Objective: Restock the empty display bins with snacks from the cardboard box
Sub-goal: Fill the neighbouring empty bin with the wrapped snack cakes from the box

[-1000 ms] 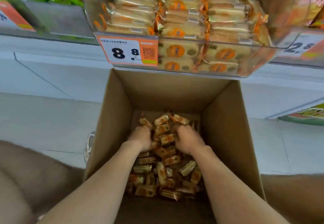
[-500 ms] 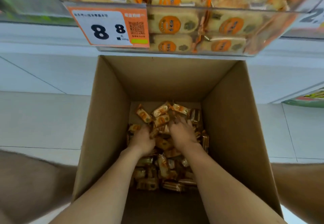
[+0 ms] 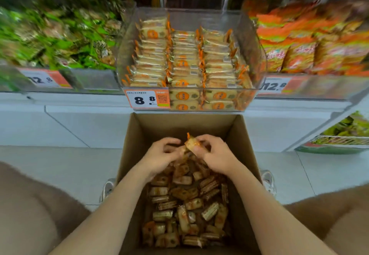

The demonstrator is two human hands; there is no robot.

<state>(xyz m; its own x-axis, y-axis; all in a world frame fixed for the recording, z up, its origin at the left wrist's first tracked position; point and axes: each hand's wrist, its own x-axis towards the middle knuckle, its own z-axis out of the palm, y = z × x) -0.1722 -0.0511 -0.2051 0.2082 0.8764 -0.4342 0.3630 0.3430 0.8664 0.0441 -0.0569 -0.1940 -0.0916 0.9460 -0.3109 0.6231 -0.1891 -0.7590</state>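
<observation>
Looks down on a shelf with a clear bin, filled in neat rows almost to the front rim, with some room only at the back. Finds directly below, on the floor, an open box with loose snacks heaped across the bottom.

Reaches into the box with both arms. Grips with the left hand, fingers curled, some snacks at the top of the heap; cannot tell how many. Pinches with the right hand one packet between thumb and fingers, raised just above the heap, between the two hands.

Seems very light: a small cake in thin plastic wrap. Has slippery film, so probably slides easily out of a full handful. Is likely soft inside, so may crush or crumble under a hard squeeze. Better to take by the flat long sides, not by the crimped orange ends, and to carry only a few, stacked flat, ready for laying in rows.
</observation>
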